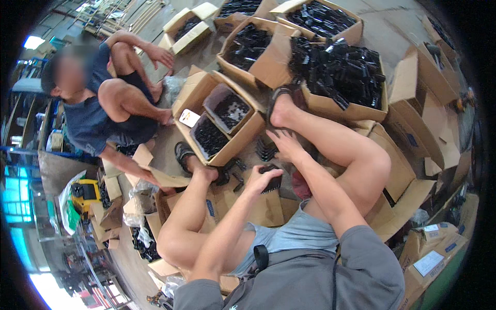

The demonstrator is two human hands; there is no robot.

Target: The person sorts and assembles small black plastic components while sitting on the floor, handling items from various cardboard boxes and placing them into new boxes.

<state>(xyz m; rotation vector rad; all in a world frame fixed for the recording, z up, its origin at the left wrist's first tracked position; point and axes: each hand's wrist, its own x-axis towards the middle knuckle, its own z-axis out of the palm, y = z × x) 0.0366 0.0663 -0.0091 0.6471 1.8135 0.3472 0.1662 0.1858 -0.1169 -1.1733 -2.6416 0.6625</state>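
My left hand (260,180) is closed round a small stack of black parts (272,179) with a comb-like edge. My right hand (286,146) reaches down between my feet, its fingers apart, beside a row of curved black pieces (265,150) on the floor. Whether its fingertips touch them is hard to tell. A few more black pieces (238,182) lie near my left foot. In front of me stands a cardboard box (241,140) with two inner compartments of small black parts (208,135) and a white card (189,118) on its edge.
Several open cartons of black parts, one heaped high (341,70), stand ahead. Empty-looking cartons (421,116) lean at the right. Another person (98,116) squats at the left, one hand at a carton flap (165,178). A yellow-and-black machine or case (85,191) sits beyond.
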